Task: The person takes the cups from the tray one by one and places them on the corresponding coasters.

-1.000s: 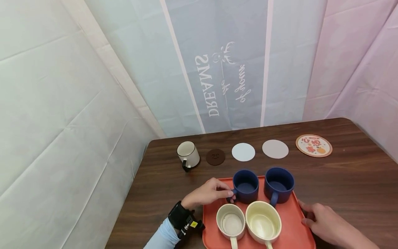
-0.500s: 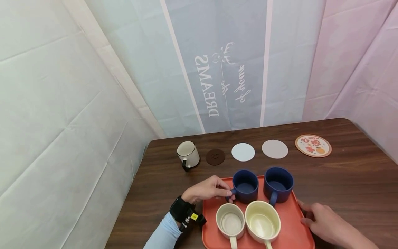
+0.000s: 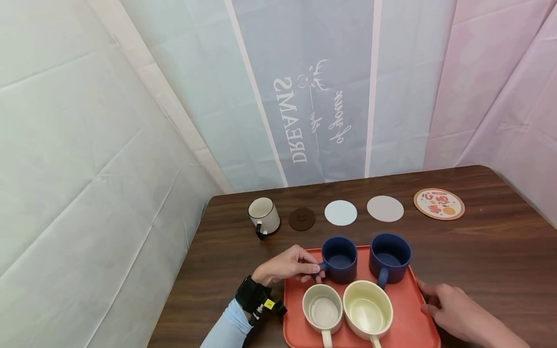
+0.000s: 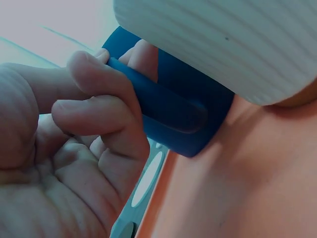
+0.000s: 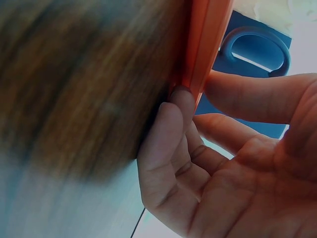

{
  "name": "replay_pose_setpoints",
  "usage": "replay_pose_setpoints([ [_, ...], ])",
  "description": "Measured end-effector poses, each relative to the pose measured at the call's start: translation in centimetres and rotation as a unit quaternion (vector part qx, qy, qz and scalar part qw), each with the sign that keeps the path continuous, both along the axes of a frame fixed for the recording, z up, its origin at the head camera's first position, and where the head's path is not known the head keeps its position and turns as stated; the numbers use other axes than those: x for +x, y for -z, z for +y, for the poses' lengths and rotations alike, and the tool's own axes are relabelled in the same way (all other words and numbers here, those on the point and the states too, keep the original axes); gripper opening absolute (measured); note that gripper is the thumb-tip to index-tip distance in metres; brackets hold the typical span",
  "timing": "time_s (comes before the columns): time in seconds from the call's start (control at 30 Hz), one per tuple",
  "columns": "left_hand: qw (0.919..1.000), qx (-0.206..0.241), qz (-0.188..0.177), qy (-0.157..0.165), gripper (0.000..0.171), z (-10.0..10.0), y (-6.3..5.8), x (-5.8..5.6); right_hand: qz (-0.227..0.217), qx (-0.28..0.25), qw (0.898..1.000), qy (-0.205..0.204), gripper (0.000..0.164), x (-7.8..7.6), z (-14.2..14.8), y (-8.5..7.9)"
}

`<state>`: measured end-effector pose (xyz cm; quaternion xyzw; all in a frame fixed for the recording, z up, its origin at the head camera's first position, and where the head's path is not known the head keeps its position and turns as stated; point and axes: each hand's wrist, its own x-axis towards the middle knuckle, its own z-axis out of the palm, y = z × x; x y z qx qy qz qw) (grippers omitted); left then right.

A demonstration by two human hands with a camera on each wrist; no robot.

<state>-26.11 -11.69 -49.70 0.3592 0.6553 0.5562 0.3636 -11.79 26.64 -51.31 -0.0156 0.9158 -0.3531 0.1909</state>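
Note:
My left hand (image 3: pixel 287 265) pinches the handle of a dark blue mug (image 3: pixel 339 261) at the back left of an orange-red tray (image 3: pixel 406 319). In the left wrist view, fingers (image 4: pixel 104 114) curl round that handle. A second blue mug (image 3: pixel 390 258) stands to its right on the tray. In front of them are a speckled cream mug (image 3: pixel 322 307) and a pale yellow mug (image 3: pixel 368 309). At the tray's right edge, my right hand (image 3: pixel 452 309) grips the rim, thumb above and fingertips (image 5: pixel 163 124) at its underside.
Behind the tray lie a dark brown coaster (image 3: pixel 301 219), a white coaster (image 3: pixel 341 213), a pale grey-pink coaster (image 3: pixel 385 209) and a printed coaster (image 3: pixel 439 204). A white mug (image 3: pixel 264 216) with a black handle stands at the table's (image 3: pixel 500 232) back left.
The left blue mug has shifted slightly left on the tray with my left hand on its handle, widening its gap from the other blue mug. My right hand stays at the tray edge.

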Motion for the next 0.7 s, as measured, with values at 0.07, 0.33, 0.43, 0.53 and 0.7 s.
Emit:
replay_pose_setpoints([
  [0.07,0.9999,0.009,-0.005,-0.009,0.023,-0.3,0.2,0.1,0.004,-0.002,1.000,-0.001,0.051,0.0,0.0,0.0],
  [0.33,0.9981,0.045,-0.018,-0.037,0.027,-0.8,0.0,0.5,0.028,0.003,1.000,-0.008,0.051,0.0,0.1,-0.1],
  [0.43,0.9967,0.052,-0.013,-0.060,0.028,-0.8,-0.2,0.7,0.023,0.006,1.000,-0.007,0.050,0.0,0.0,-0.1],
  [0.53,0.9938,0.058,-0.011,-0.094,0.030,-0.7,-0.4,1.0,0.015,0.006,1.000,-0.004,0.050,0.0,-0.1,-0.1],
  [0.7,0.9864,0.074,-0.011,-0.147,0.032,-0.4,-0.7,1.3,-0.002,0.002,1.000,-0.001,0.049,0.0,-0.1,0.0],
])
